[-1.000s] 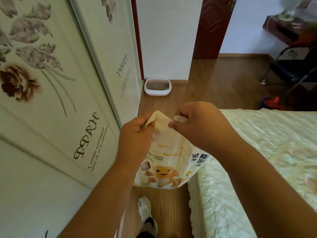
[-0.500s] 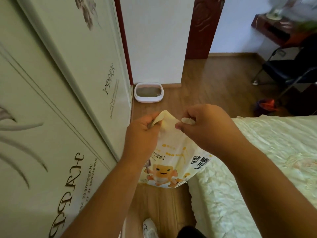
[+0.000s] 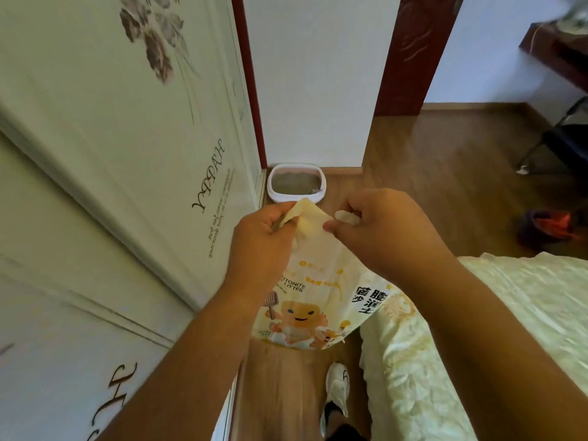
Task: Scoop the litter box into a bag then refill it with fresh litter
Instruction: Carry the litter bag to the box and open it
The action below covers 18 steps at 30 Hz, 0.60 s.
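- Litter bag, cream printed plastic with a cartoon cat (image 3: 313,300), hangs between our hands above the wooden floor (image 3: 423,173), beside the pale quilted bed (image 3: 509,313).
- White oval litter box (image 3: 296,183), grey litter inside, now lies closer ahead by the wall; we judge refilling comes next.
- Left hand (image 3: 261,246) grips the bag's top; right hand (image 3: 381,230) pinches its torn corner.

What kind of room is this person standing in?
Most likely a bedroom at home. A bed with a pale quilted cover stands on the right, a tall wardrobe with flower-printed doors on the left, and a cat's litter box sits on the wooden floor by the far wall.
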### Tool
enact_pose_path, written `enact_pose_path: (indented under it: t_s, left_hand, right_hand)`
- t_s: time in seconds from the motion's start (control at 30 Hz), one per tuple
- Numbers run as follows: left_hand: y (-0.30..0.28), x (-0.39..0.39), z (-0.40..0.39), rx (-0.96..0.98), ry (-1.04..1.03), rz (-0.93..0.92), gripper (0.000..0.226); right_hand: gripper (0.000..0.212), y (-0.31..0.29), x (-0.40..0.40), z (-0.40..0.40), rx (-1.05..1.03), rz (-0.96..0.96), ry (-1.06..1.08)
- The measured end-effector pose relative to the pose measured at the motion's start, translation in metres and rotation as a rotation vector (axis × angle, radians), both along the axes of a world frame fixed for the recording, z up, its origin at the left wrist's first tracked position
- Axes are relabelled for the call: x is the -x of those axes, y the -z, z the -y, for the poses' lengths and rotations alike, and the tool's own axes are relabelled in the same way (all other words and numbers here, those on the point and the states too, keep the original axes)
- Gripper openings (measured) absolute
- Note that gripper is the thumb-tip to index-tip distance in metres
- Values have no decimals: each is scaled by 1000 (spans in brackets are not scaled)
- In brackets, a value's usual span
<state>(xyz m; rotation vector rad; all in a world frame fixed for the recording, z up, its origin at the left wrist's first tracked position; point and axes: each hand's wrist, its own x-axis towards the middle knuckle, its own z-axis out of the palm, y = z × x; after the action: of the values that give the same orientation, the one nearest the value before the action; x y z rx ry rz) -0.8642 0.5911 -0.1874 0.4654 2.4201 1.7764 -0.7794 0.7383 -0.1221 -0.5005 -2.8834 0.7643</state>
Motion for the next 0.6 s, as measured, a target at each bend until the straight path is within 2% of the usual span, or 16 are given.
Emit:
enact_pose_path:
  t_s: [0.13,0.3,0.5,0.6]
  left_hand:
    - [-4,43,-41,6,-39,24,32]
    - [-2,90,-78,-22,-142,45,22]
    - [-2,143,-117,-38,-185,87,20]
    - [-2,176,-137,-41,-163,72,20]
  right_hand:
    - [34,1,54,-46,5,12,-74]
    - [21,0,119,-87,-60,22,-166]
    - [24,-5,172,-128,-115,-30,-190]
    - [33,-8,200,-146,-106,-20,-179]
